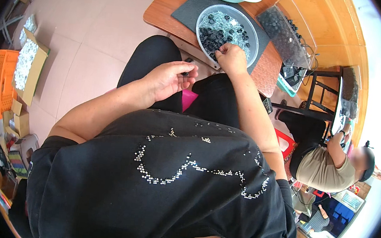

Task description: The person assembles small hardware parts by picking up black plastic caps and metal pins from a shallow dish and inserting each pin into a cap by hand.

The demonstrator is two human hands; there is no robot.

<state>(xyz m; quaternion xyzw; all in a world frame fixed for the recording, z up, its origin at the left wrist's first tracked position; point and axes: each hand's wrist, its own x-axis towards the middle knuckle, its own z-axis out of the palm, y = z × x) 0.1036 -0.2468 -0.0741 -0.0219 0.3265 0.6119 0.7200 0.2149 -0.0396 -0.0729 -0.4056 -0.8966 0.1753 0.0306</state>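
Head view: the left hand point(171, 79) had fingers curled round a small dark part point(186, 73), well short of the basin point(254, 42); the right hand point(233, 59) dipped toward black parts point(211, 37) there, its pinch unreadable. A slack curl risked a drop!
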